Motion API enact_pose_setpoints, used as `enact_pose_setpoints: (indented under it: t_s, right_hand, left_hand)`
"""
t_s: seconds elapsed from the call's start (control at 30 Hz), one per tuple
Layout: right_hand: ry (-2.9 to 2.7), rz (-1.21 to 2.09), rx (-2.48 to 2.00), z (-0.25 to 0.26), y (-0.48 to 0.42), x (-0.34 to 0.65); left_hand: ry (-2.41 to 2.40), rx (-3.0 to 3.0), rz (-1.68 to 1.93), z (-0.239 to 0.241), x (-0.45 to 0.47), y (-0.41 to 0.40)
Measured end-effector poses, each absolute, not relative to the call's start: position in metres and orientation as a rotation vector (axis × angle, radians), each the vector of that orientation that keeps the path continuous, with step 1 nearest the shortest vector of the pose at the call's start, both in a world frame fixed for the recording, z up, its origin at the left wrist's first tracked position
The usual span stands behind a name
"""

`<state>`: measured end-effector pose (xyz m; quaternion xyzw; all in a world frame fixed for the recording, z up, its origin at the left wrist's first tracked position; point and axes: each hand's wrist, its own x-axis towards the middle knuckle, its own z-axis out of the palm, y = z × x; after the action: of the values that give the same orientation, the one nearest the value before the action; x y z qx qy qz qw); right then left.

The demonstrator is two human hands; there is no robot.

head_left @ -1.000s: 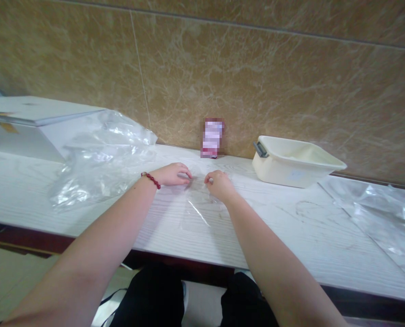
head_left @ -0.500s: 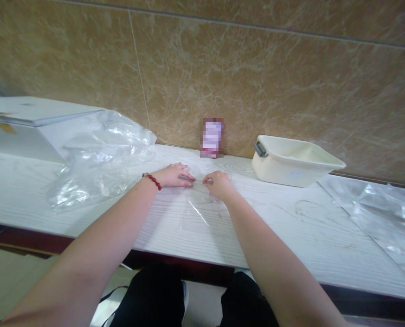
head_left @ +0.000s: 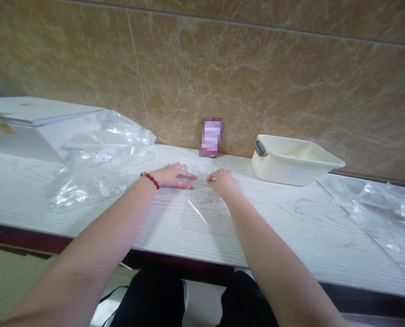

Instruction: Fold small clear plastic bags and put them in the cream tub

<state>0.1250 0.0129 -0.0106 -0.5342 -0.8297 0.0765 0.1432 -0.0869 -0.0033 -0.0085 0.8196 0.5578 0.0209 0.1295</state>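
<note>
A clear, thin plastic bag (head_left: 196, 212) lies flat on the white wood-grain tabletop (head_left: 274, 227) in front of me, its edges faint. My left hand (head_left: 175, 176), with a red bead bracelet (head_left: 150, 180) at the wrist, rests on the bag's upper left part, fingers spread and thumb apart. To its right, my right hand (head_left: 223, 182) is closed in a pinch at the bag's upper right part. A small gap separates the two hands. The exact fold between the right fingertips is too fine to make out.
A cream plastic bin (head_left: 284, 168) with a grey handle stands at the right by the wall. A phone-like object, blurred out (head_left: 211, 137), leans on the wall. A crumpled clear bag (head_left: 93, 163) lies beside a white box (head_left: 25, 122); more clear plastic (head_left: 382, 204) lies far right.
My right hand has shifted slightly to the right, away from the left. The fingers of my left hand have spread wider.
</note>
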Motion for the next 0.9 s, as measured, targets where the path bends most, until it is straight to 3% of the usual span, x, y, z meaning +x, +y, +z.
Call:
enact_pose_setpoints:
  t_s: [0.43,0.67,0.9]
  right_hand:
    - [-2.353,0.199,-1.633,-0.0102,0.0127,0.127]
    - [-2.474,0.208,-1.321,-0.0102,0.0105,0.1202]
    - [-2.392,0.339,-1.647,-0.0095,0.0111,0.1269]
  left_hand:
    - [1.559,2.396,-0.035,-0.0145,-0.09,-0.0001]
    - [1.571,2.378,-0.037,-0.0176,-0.091,0.0019]
    - [1.603,2.359,-0.047,-0.0157,-0.0909,0.0006]
